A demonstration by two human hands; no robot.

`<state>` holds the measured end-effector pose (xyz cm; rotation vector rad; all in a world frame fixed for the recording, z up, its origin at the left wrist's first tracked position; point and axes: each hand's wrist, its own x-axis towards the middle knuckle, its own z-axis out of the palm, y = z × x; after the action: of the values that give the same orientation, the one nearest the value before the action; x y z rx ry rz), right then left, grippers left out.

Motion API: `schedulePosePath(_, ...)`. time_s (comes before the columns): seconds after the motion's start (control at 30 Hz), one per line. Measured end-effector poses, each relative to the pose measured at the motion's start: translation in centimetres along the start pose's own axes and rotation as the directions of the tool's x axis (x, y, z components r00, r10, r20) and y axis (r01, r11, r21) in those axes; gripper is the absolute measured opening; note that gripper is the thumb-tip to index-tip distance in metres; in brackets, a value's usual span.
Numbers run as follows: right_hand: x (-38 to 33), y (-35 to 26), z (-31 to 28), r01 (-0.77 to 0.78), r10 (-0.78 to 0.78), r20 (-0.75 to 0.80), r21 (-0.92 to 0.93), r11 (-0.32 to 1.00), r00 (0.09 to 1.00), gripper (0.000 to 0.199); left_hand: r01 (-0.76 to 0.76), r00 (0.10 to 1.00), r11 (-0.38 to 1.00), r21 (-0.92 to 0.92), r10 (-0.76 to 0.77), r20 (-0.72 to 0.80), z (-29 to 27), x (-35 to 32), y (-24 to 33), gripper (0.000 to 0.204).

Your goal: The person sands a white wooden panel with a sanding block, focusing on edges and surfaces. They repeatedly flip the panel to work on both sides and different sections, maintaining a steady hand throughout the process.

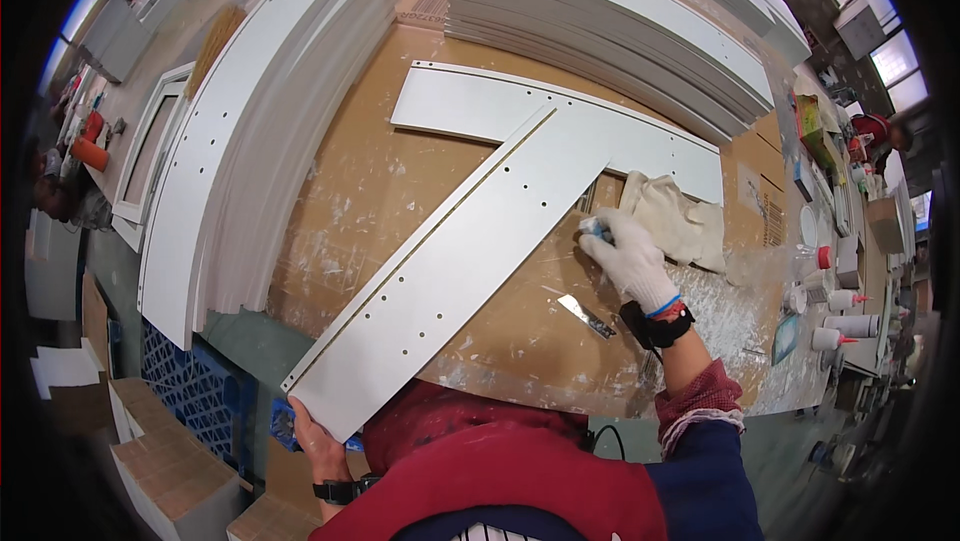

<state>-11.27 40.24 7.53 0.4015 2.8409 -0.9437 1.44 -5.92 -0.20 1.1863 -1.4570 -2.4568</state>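
A long white panel (450, 251) with drilled holes and a groove along one edge lies slantwise, its far end across another white panel (455, 101). My bare left hand (318, 439) grips its near left end, thumb on the edge, the other fingers partly hidden. In a white glove, my right hand (632, 259) is closed around a small blue-and-white object (593, 228), mostly covered by the fingers, just right of the slanted panel. Beside that hand lies a crumpled cream cloth (675, 221). A flat metal blade with a dark handle (585, 315) rests on the cardboard below it.
Tall stacks of white panels stand at the left (230, 131) and the back (600, 11). Stained cardboard (340, 191) covers the table. Glue bottles with red tips (828, 338) stand at the right. A blue plastic pallet (185, 386) sits low on the left, near cardboard boxes (170, 466).
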Motion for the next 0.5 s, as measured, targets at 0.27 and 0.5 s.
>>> schedulePosePath(0.27,5.9,2.4,-3.8,0.090,0.022,-0.296,0.360,0.928,0.955,0.037,0.009,0.999,1.000,-0.019,-0.008,0.040,0.0,0.6,0.1,0.052)
schedulePosePath(0.5,13.6,-2.7,-5.7,0.161,-0.142,-0.203,0.079,0.984,0.969,0.036,0.029,1.000,1.000,-0.010,-0.029,-0.004,0.0,0.6,0.2,0.051)
